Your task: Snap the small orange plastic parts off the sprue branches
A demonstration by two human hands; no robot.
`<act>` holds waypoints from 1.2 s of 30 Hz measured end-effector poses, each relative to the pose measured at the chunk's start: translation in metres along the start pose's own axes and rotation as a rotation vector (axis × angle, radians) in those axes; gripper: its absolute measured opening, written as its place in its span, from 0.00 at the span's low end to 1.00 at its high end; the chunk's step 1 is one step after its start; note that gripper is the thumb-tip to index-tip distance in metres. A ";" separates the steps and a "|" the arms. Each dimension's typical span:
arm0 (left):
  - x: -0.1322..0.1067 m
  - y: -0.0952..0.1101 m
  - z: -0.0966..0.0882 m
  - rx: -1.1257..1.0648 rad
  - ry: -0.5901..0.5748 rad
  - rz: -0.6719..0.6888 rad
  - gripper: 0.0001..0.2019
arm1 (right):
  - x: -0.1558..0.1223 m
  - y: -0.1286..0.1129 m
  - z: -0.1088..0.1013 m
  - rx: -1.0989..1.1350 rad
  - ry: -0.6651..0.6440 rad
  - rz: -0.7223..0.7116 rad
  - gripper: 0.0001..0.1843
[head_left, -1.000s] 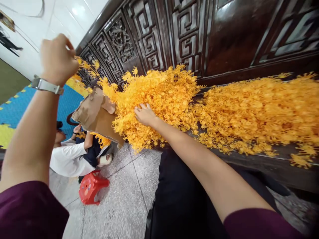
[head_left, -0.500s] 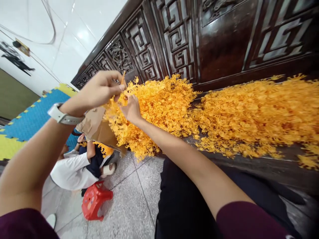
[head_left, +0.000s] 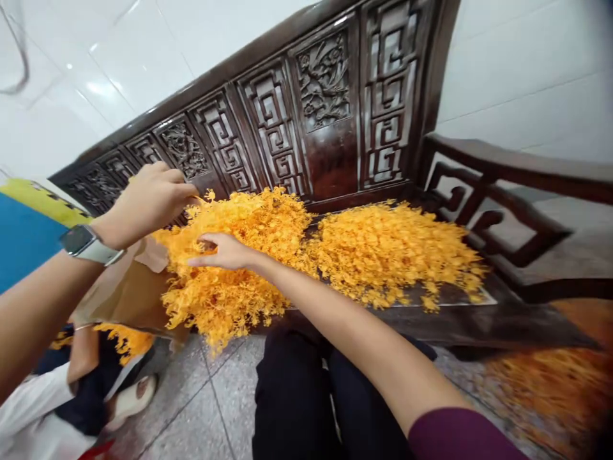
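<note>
My left hand, with a smartwatch on its wrist, is raised over the left end of an orange heap. Its fingers are curled in a pinch on an orange plastic sprig; the fingertips are partly hidden. Lower and to the right, my right hand has thumb and fingers apart, with nothing gripped between them. It lies just over the left pile of orange plastic sprigs. A second pile of the same sprigs rests further right on the dark carved wooden bench.
An open cardboard box stands at the left pile's edge. Below it a person in a white top sits near more orange sprigs. The bench's armrest is at right, above another orange heap on the floor.
The view has swung right, bringing the bench's armrest in. My right hand has come away from my left and spread its fingers. My left hand is now higher relative to the right.
</note>
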State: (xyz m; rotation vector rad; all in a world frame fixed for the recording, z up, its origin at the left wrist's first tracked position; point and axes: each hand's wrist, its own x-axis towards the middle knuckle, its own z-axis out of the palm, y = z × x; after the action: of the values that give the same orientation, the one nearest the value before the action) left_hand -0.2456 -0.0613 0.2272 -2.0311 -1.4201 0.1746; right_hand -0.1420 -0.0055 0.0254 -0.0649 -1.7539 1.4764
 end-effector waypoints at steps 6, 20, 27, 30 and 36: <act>0.042 0.079 0.019 -0.410 -0.020 0.296 0.08 | -0.014 0.005 -0.029 0.215 0.428 0.271 0.13; -0.056 0.106 0.129 -0.495 0.161 -0.383 0.27 | -0.035 0.013 -0.059 0.901 0.728 0.420 0.11; -0.034 0.068 0.152 -0.800 0.368 -0.617 0.10 | -0.033 -0.012 -0.043 1.041 0.629 0.340 0.12; -0.028 0.059 0.158 -0.935 0.443 -0.722 0.07 | -0.034 -0.023 -0.039 1.058 0.618 0.301 0.17; -0.021 0.059 0.168 -1.102 0.512 -0.896 0.14 | -0.039 -0.035 -0.041 1.064 0.697 0.260 0.21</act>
State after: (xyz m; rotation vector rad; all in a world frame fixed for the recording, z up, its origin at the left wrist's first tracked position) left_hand -0.2834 -0.0199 0.0566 -1.6343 -2.0949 -1.6739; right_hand -0.0755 -0.0040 0.0323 -0.2212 -0.3097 2.0700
